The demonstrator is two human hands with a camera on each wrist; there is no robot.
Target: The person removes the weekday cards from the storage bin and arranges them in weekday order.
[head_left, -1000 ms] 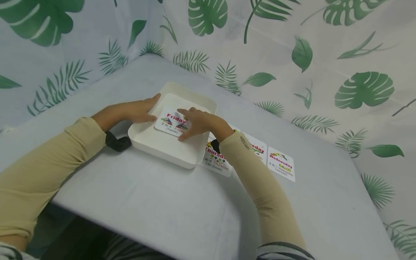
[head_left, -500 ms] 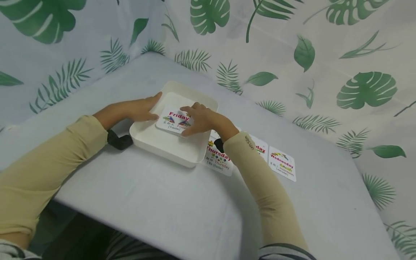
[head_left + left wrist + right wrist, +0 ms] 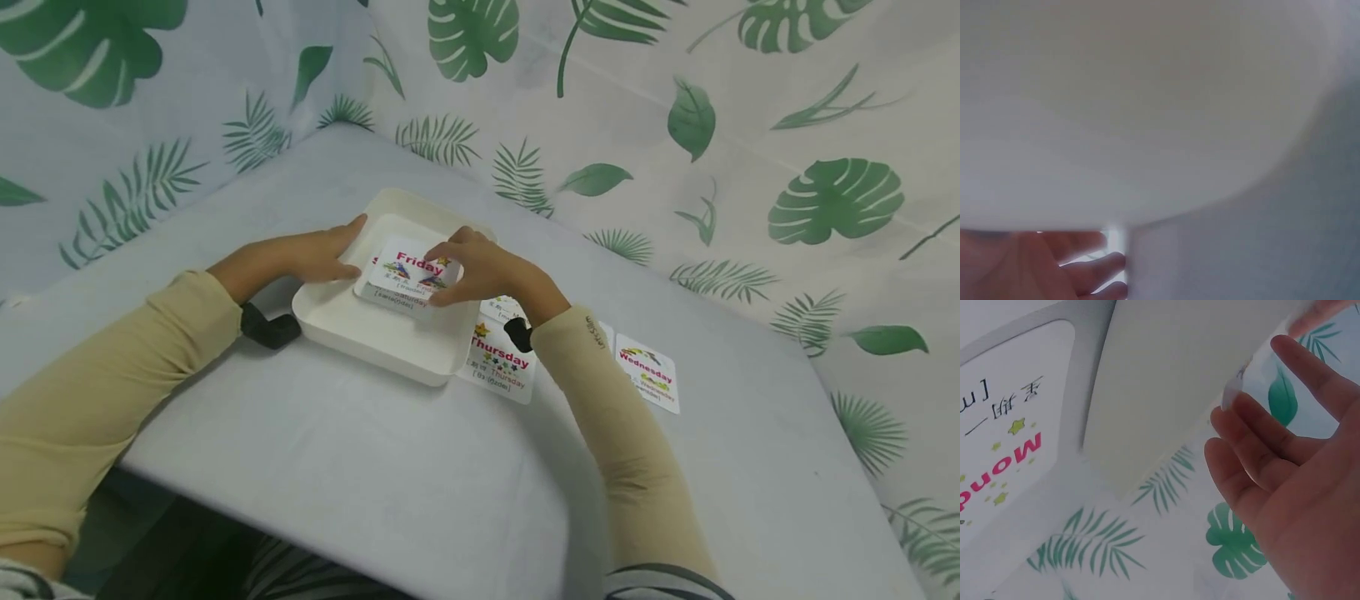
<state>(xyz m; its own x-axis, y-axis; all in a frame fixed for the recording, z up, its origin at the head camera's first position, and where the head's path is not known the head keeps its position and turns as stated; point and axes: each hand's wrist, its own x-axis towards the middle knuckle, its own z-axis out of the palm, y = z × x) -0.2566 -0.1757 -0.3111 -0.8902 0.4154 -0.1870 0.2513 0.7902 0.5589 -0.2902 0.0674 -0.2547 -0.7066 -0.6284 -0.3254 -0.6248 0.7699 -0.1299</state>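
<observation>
In the head view my right hand [image 3: 487, 271] pinches the right edge of a white "Friday" card [image 3: 401, 271] between thumb and fingers. This card is raised over a "Saturday" card [image 3: 397, 300] that lies in the white tray [image 3: 375, 346]. My left hand [image 3: 326, 252] grips the tray's left side, with the thumb over the rim. Part of the left hand [image 3: 1029, 269] shows below the tray's blurred wall in the left wrist view. In the right wrist view the right hand [image 3: 1297, 481] has curled fingers, and a card's edge [image 3: 1232, 390] shows at the fingertips.
Right of the tray lie a "Thursday" card [image 3: 501, 362], a partly covered "Monday" card [image 3: 1010, 425] and a "Wednesday" card [image 3: 647, 372]. Another card is mostly hidden by the right sleeve. A leaf-patterned cloth [image 3: 645, 100] stands behind the table [image 3: 360, 467].
The "Friday" card has risen and shifted right in my right hand, uncovering the "Saturday" card. The right hand has moved slightly right. My left hand has stayed on the tray.
</observation>
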